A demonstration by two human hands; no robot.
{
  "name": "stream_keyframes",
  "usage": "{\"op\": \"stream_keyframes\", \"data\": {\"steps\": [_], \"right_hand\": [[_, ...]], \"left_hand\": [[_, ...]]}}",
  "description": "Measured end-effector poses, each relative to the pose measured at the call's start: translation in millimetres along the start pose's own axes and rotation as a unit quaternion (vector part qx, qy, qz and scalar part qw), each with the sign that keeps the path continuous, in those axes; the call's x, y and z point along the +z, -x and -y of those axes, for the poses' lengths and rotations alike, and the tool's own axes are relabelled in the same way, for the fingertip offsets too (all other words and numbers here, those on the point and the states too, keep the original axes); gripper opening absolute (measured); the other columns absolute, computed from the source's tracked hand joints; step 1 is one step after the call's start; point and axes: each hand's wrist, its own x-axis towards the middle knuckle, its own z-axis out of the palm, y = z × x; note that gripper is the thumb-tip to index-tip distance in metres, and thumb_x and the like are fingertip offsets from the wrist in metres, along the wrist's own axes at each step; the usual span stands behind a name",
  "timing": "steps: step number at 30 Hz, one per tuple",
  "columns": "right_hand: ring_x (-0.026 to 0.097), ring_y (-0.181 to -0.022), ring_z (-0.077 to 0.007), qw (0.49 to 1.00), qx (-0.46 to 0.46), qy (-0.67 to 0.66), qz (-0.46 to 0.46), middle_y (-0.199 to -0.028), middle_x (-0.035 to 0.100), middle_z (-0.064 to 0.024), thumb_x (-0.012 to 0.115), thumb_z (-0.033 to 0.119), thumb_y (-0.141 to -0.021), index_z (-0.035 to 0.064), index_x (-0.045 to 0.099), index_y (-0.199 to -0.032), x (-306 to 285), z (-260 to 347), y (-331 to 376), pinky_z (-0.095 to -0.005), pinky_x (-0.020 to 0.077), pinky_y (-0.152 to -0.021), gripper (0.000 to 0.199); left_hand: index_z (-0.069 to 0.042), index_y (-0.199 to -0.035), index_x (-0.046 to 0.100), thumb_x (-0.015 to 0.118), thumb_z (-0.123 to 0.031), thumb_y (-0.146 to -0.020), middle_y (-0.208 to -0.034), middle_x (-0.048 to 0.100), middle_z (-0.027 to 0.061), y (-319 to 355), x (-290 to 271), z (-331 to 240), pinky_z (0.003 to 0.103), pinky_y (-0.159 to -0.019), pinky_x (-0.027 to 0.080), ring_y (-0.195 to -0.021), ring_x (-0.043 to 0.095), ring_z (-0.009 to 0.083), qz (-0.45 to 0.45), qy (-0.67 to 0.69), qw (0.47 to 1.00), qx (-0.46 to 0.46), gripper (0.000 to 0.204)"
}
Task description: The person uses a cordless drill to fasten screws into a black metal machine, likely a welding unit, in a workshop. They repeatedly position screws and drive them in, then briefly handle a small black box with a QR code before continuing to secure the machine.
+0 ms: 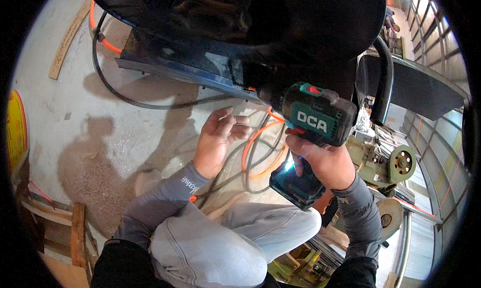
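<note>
In my right hand [323, 158] is a green-and-black cordless drill [315, 112], my fingers wrapped round its handle near the trigger. A small white light glows on the drill above its battery [295, 185]. The drill's nose points left and up, toward a dark metal frame [175, 70] under a large black rounded piece [235, 17]. Whether its tip touches the frame is hidden in shadow. My left hand [220, 137] hovers below the frame, left of the drill, fingers bent and slightly apart, with nothing visible in them.
Orange and black hoses [260, 155] lie coiled on the concrete floor. A black cable [120, 97] loops at left, near a wooden strip [70, 40]. A green machine with a wheel [401, 165] stands at right. At lower left is a wooden frame [77, 233]. Another person [393, 22] is far off.
</note>
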Motion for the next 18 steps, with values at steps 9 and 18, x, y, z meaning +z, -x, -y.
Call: {"op": "stream_keyframes", "data": {"steps": [9, 18], "right_hand": [[0.056, -0.056, -0.0112, 0.998, 0.056, 0.01, 0.036, -0.071, 0.062, -0.0019, 0.068, 0.012, -0.097, 0.0019, 0.066, -0.109, -3.8, 5.2, 1.2, -0.0278, 0.0429, -0.052, 0.016], [0.056, -0.057, -0.0118, 0.998, 0.005, 0.067, -0.009, -0.067, 0.062, -0.0009, 0.069, 0.005, -0.092, 0.0037, 0.067, -0.095, -14.3, -19.5, 59.7, -0.0288, 0.0454, -0.055, 0.004]], "left_hand": [[0.0, -0.126, 0.061, 0.064, -0.024, -0.105, -0.097, 0.071, 0.0091, 4.8, -9.8, -15.3, 0.03, -0.074, 0.054, -0.084, 0.069, 0.0178, -0.028, -0.104, 0.994, -0.016, 0.032], [-0.003, -0.118, 0.066, 0.063, -0.028, -0.106, -0.096, 0.069, 0.0046, 20.4, -13.7, -23.4, 0.028, -0.075, 0.054, -0.084, 0.067, 0.0152, -0.032, -0.011, 0.998, -0.062, 0.028]]}}
